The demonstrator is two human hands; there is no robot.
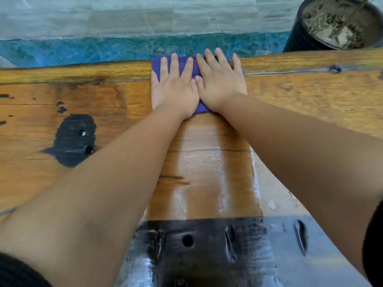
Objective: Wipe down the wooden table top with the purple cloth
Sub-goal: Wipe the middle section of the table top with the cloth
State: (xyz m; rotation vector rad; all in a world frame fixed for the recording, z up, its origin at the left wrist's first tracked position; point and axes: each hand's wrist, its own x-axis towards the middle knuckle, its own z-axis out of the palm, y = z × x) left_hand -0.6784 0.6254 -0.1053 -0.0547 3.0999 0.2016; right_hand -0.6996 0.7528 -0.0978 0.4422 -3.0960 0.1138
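Note:
The purple cloth lies flat near the far edge of the wooden table top. Both arms are stretched forward over the table. My left hand presses flat on the cloth's left half, fingers spread and pointing away from me. My right hand presses flat on the right half, its thumb touching the left hand. The hands cover most of the cloth; only its far strip and a near corner show. The wood between my forearms looks glossy and wet.
A black patch with two bolts marks the wood at left. A dark metal band with holes crosses the near part. Beyond the far edge runs a blue-green floor strip. A black ribbed pot of soil stands at the far right.

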